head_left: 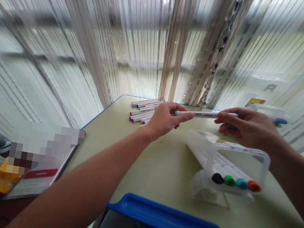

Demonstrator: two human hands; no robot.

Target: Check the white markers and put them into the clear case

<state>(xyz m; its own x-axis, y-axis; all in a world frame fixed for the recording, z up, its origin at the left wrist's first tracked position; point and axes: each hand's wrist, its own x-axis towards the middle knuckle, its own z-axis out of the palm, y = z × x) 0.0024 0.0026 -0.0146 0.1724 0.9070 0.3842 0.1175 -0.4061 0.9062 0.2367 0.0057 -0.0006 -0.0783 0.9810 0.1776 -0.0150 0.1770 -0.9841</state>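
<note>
A white marker (204, 114) with teal ends is held level between my two hands above the table. My left hand (167, 118) pinches its left end between thumb and fingers. At the other end, my right hand (245, 125) grips it with thumb and forefinger. Beyond my left hand lies a loose pile of white markers (143, 110) with coloured ends, partly hidden by that hand. Below my right hand a clear plastic case (201, 149) rests tilted on a clear stand (209, 191), holding several white markers with black, green, blue and orange ends (241, 183).
The pale table (142, 171) has a blue edge with a moulded blue tray groove (175, 221) at my side. A clear box (271, 112) stands at the back right. String curtains (140, 42) hang behind the table. A flat printed item (43, 173) lies at the left.
</note>
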